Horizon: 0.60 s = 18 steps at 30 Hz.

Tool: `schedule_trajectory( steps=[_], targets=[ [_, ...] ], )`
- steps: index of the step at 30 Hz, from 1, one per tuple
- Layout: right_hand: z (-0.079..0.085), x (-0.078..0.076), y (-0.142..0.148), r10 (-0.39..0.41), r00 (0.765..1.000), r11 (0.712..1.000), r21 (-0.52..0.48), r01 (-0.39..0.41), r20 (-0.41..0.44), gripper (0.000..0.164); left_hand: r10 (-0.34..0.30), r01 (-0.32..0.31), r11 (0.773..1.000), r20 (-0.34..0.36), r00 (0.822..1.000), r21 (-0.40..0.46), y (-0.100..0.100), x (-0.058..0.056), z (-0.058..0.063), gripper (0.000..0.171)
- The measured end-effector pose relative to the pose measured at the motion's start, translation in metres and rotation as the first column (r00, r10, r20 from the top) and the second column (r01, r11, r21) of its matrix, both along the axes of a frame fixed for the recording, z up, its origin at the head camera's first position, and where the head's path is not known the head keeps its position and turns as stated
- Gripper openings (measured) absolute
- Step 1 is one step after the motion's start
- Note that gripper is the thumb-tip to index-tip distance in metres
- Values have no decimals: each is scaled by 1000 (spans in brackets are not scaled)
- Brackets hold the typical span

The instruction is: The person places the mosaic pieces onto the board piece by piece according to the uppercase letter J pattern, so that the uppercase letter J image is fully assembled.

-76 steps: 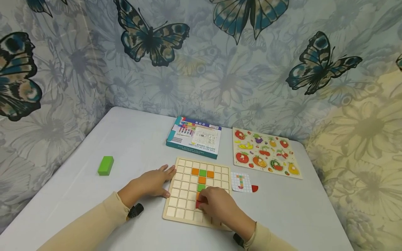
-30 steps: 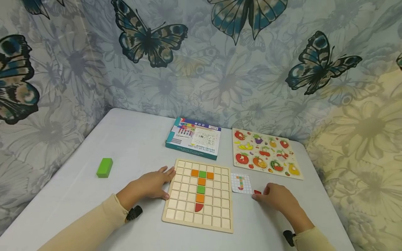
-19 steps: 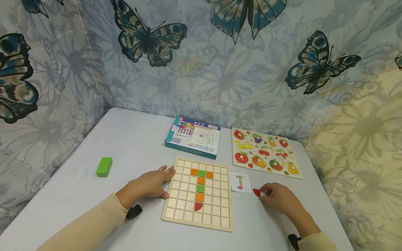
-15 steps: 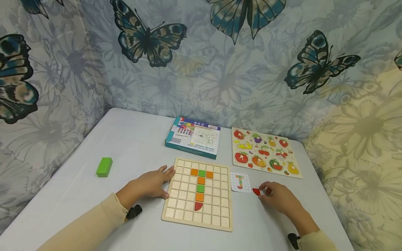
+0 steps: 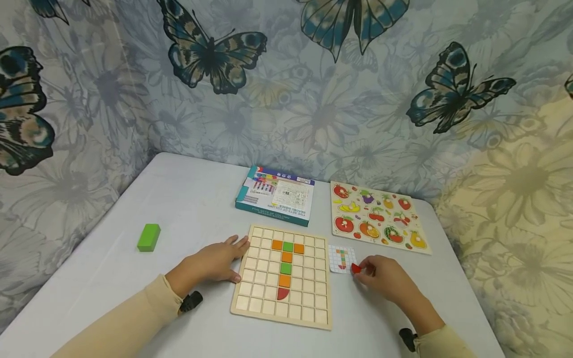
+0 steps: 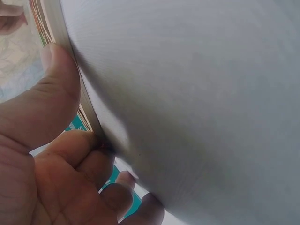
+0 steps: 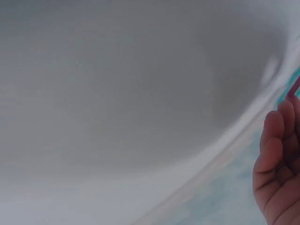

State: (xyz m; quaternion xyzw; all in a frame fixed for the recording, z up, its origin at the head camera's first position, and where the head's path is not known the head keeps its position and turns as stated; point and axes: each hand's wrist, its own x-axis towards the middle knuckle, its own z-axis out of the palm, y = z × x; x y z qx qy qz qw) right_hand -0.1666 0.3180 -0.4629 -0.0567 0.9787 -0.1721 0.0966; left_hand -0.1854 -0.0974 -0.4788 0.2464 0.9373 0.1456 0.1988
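In the head view a pale wooden grid board [image 5: 308, 301] lies on the table, with orange tiles [image 5: 284, 281], green tiles [image 5: 285, 269] and a red quarter-circle tile [image 5: 283, 294] in a T-like column. My left hand [image 5: 218, 261] rests against the board's left edge, and in the left wrist view the thumb [image 6: 58, 79] touches its side. To the right of the board, my right hand [image 5: 387, 279] pinches a second red quarter-circle tile [image 5: 355, 268] between thumb and fingers. That tile overlaps the corner of a small pattern card [image 5: 341, 256]. Only its edge shows in the right wrist view.
Behind the board lies a teal-and-white game box [image 5: 275, 196]. A fruit puzzle board [image 5: 380, 216] is at the back right. A green block [image 5: 148, 237] sits on the white table [image 5: 188, 199] to the left. Butterfly-patterned walls border the table.
My right hand has left a red tile on the board, gone right to the second red tile, picked it up and moved slightly back left with it. My left hand has stayed at the board.
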Motion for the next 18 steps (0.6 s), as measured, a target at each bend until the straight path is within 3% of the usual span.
schedule_trajectory(
  steps=[5,11,14,18],
  targets=[
    [8,9,-68,181,982,983,-23,-182,-53,18,-2,2,1000,6,1000,17,-1,0,3,89],
    [6,28,-142,427,904,903,-28,-428,-30,19,-6,6,1000,-5,1000,13,-1,0,3,90],
    [3,31,-164,470,883,883,1,-470,2,20,5,-5,1000,-2,1000,11,-1,0,1,90],
    [-2,31,-177,464,886,885,29,-464,19,21,16,-16,1000,12,1000,7,-1,1,1,90]
  ],
)
